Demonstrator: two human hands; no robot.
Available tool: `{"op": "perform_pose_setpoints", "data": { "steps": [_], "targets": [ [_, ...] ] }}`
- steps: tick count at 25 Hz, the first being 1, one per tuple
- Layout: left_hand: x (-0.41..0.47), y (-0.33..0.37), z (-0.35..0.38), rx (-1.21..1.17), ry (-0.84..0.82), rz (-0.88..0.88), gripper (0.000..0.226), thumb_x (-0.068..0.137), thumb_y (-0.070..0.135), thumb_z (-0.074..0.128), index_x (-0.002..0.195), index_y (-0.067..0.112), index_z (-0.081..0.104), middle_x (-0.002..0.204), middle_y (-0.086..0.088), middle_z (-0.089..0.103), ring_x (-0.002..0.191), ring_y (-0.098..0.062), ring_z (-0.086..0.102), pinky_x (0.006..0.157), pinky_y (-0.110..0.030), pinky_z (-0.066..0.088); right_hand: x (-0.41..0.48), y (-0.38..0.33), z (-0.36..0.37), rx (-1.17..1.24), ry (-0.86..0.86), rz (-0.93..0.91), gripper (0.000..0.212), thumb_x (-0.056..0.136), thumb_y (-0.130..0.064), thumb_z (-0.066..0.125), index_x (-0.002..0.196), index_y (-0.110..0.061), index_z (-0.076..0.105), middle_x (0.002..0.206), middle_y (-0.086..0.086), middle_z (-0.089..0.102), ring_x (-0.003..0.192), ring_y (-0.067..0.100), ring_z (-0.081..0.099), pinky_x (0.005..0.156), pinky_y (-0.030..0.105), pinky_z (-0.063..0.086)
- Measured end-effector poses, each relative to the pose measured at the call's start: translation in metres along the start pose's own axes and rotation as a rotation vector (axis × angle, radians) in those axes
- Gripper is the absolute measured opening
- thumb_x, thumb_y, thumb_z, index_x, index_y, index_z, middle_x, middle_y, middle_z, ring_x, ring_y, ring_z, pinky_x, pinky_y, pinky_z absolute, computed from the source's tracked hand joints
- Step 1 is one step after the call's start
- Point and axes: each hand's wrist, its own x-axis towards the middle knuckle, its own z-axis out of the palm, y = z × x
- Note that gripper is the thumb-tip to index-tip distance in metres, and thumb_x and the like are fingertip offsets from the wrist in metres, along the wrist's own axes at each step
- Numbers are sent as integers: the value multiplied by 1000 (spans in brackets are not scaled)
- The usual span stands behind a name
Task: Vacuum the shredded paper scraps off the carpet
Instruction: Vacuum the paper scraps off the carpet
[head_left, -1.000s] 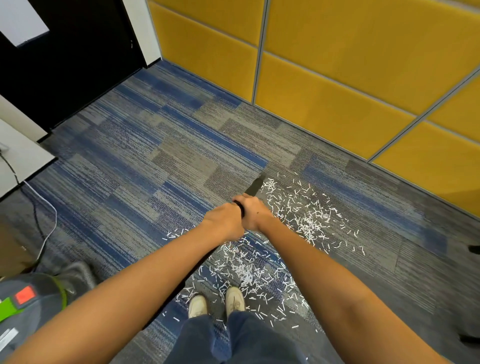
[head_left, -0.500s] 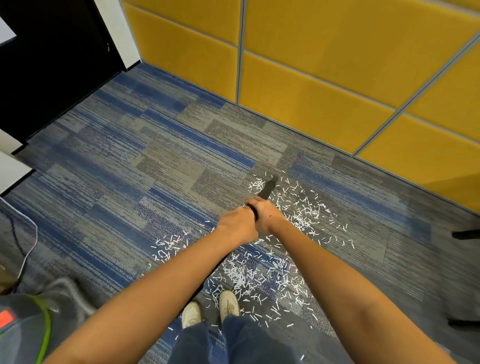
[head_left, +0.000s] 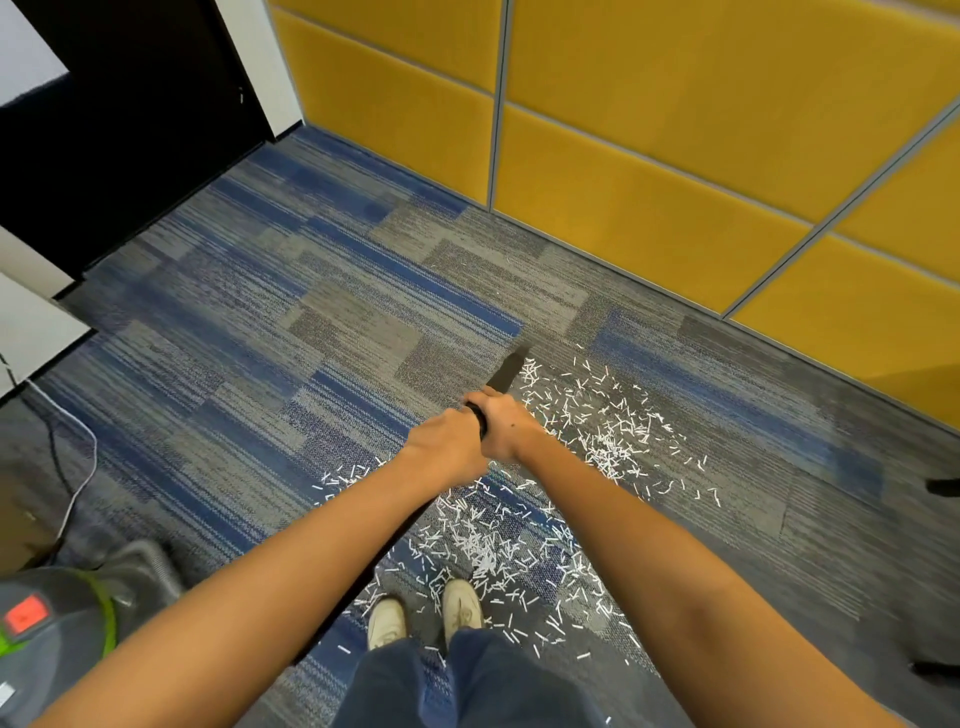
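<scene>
Slightly leftward the black wand (head_left: 506, 371) has been swung, tip at the upper-left edge of the paper scraps (head_left: 597, 431) strewn centre-frame on the carpet (head_left: 260, 364). Its stiff shaft is gripped by left hand (head_left: 447, 447) and right hand (head_left: 508, 428) together; scraps are judged featherlight.

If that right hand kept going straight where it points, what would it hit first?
Probably the carpet: the right hand grips the black wand, which slants down onto it beside the paper scraps, well short of the yellow wall.
</scene>
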Motion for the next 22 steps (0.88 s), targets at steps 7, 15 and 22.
{"op": "perform_pose_setpoints", "data": {
  "steps": [7,15,22],
  "targets": [
    [-9,-7,5,-5,-26,15,36,90,12,51,126,7,46,94,-4,50,83,-22,53,73,-31,47,-7,-2,11,1,15,-1,46,76,-15,68,120,-12,56,114,12,54,103,32,58,93,42,47],
    [-26,-27,4,-8,-25,-6,38,89,10,49,126,7,44,89,-3,47,79,-21,52,68,-30,45,-7,-29,24,25,-10,-29,38,78,-11,65,116,-13,58,112,11,53,99,31,57,93,44,47],
    [-30,-25,9,-11,-57,23,35,89,13,51,123,7,47,85,-2,48,77,-22,53,68,-31,47,-18,-23,27,-41,-20,38,46,74,-17,67,119,-16,56,113,12,55,103,33,57,93,44,48]
  ]
}}
